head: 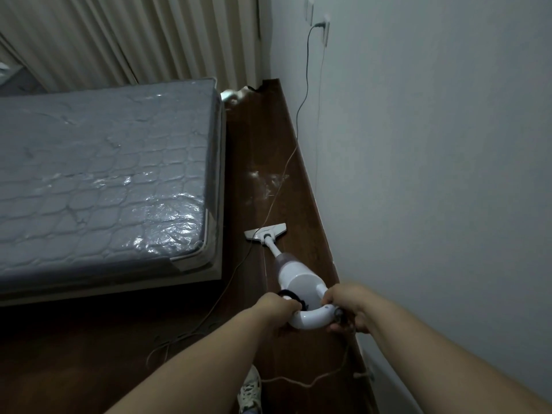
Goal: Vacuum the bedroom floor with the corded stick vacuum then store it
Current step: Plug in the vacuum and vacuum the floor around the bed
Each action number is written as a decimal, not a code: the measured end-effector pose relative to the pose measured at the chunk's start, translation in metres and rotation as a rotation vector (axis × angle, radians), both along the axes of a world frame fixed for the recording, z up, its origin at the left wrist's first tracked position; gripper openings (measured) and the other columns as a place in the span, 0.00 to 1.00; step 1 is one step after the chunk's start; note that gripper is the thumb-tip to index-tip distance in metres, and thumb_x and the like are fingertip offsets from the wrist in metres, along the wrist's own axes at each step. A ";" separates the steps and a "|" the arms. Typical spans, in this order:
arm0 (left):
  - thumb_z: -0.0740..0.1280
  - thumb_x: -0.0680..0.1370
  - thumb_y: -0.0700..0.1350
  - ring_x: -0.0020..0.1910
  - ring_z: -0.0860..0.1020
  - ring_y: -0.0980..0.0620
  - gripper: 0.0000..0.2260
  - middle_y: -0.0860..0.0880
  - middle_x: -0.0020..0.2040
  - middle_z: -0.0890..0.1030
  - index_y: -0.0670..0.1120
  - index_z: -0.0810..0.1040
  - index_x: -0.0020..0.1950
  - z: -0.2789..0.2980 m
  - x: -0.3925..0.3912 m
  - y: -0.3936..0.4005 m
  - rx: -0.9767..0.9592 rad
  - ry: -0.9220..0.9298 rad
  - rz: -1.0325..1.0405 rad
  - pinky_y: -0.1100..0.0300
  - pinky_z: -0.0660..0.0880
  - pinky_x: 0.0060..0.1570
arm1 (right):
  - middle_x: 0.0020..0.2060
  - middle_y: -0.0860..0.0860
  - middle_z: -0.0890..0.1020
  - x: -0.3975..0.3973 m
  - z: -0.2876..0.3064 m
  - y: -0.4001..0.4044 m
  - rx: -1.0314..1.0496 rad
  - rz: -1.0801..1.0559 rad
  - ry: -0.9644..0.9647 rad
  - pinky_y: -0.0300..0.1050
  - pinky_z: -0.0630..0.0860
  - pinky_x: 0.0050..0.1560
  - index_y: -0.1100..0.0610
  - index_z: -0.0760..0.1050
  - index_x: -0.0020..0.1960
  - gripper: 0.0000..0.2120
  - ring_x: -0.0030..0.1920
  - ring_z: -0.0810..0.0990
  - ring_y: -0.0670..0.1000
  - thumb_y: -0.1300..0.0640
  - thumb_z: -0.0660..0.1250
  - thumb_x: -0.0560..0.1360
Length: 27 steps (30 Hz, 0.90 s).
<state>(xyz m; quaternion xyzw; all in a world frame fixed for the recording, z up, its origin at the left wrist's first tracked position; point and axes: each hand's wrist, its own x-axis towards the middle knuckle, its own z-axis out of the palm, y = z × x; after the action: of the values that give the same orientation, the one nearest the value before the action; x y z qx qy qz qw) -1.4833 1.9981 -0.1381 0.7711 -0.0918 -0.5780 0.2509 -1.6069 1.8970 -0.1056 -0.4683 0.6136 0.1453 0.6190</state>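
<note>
A white corded stick vacuum [294,276] leans forward over the dark wooden floor [263,162] in the strip between the bed and the wall. Its flat floor head [265,231] rests on the boards. My left hand [276,307] grips the left side of the looped handle and my right hand [346,306] grips the right side. The power cord [277,189] trails from the handle across the floor, crosses the floor head, and runs up the wall to a wall socket [324,28].
A bed with a plastic-wrapped grey mattress [101,180] fills the left. A white wall [433,159] bounds the right. Cream curtains [134,40] hang at the back. Crumpled clear plastic [265,182] and a white object [234,95] lie ahead on the floor. My shoe [249,389] shows below.
</note>
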 end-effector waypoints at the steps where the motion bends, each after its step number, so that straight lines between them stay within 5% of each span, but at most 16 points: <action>1: 0.68 0.76 0.46 0.37 0.78 0.46 0.16 0.41 0.45 0.78 0.37 0.74 0.59 0.001 0.003 -0.001 -0.002 -0.010 0.010 0.60 0.73 0.26 | 0.41 0.62 0.74 0.004 -0.001 -0.001 -0.002 0.003 0.000 0.37 0.73 0.20 0.66 0.66 0.62 0.15 0.31 0.76 0.56 0.65 0.60 0.76; 15: 0.67 0.76 0.47 0.51 0.79 0.43 0.18 0.41 0.53 0.78 0.40 0.73 0.63 -0.036 0.109 -0.076 0.001 0.020 0.043 0.47 0.79 0.55 | 0.41 0.63 0.75 0.113 -0.031 -0.076 0.011 0.008 0.044 0.39 0.75 0.22 0.65 0.66 0.56 0.11 0.30 0.78 0.56 0.65 0.61 0.75; 19: 0.67 0.77 0.44 0.54 0.79 0.41 0.19 0.40 0.56 0.78 0.39 0.72 0.65 -0.038 0.128 -0.083 -0.003 -0.002 0.032 0.47 0.79 0.56 | 0.42 0.64 0.76 0.132 -0.034 -0.081 0.005 0.012 0.043 0.39 0.76 0.22 0.65 0.65 0.56 0.11 0.30 0.79 0.56 0.65 0.61 0.75; 23: 0.66 0.77 0.42 0.46 0.79 0.45 0.16 0.42 0.50 0.78 0.40 0.72 0.63 -0.025 0.117 -0.073 0.010 0.030 0.019 0.56 0.80 0.39 | 0.44 0.64 0.76 0.120 -0.027 -0.074 -0.005 0.050 0.050 0.41 0.76 0.25 0.64 0.65 0.58 0.13 0.30 0.80 0.56 0.66 0.61 0.74; 27: 0.66 0.77 0.42 0.45 0.80 0.45 0.11 0.41 0.49 0.78 0.41 0.71 0.58 -0.010 0.075 -0.049 0.007 0.043 0.047 0.54 0.80 0.44 | 0.40 0.63 0.76 0.084 -0.014 -0.056 -0.023 0.120 0.053 0.43 0.77 0.32 0.66 0.66 0.60 0.16 0.29 0.79 0.56 0.67 0.61 0.73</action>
<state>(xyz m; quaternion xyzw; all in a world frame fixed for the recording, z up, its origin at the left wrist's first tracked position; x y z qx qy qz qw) -1.4085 1.9487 -0.1484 0.7614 -0.0662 -0.5885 0.2637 -1.5225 1.8414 -0.1197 -0.5072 0.6022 0.1876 0.5873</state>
